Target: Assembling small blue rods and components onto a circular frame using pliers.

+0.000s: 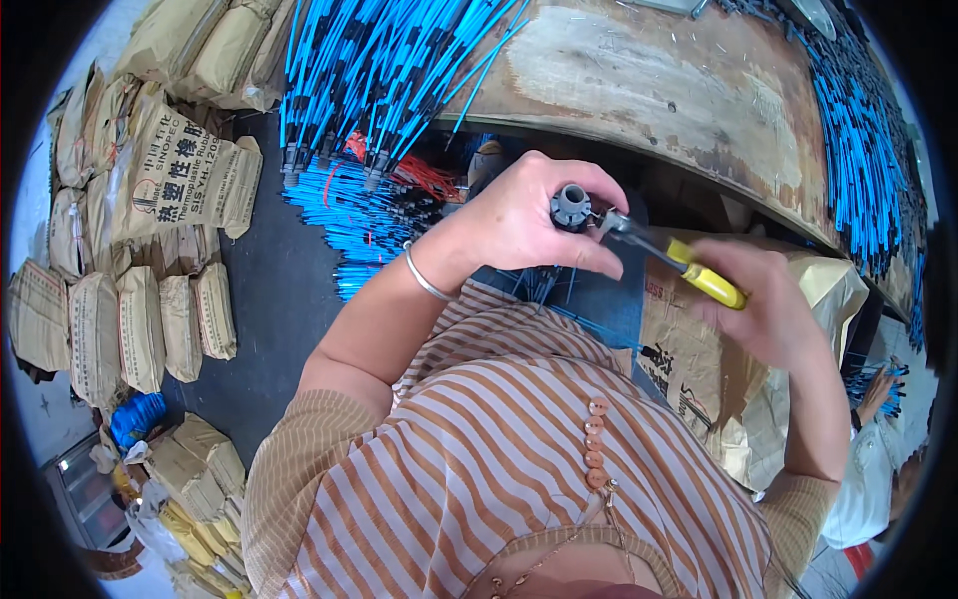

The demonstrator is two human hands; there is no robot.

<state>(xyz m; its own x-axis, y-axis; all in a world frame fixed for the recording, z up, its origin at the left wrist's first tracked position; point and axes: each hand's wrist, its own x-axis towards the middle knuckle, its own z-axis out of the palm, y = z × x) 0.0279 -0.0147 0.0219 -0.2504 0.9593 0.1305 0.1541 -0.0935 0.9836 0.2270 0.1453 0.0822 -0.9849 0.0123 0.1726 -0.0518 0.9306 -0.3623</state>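
Note:
My left hand (524, 215), with a bangle at its wrist, is closed round a dark grey, round plastic piece (571, 208) with a notched rim and a hole in its end. In my right hand (753, 295), which is slightly blurred, are yellow-handled pliers (713, 286). The metal jaws of the pliers reach the right side of the grey piece, between my left thumb and fingers. Whether the jaws grip something there is too small to tell. Thin dark stems (544, 285) hang below my left hand.
Ahead stands a worn wooden table (639, 80). Blue rods with dark ends (384, 70) lie bundled at its left, more blue rods (863, 150) at its right. A brown paper sack (689, 349) is beside my lap. Stacked sacks (165, 180) line the left; another person's sleeve (860, 489) shows far right.

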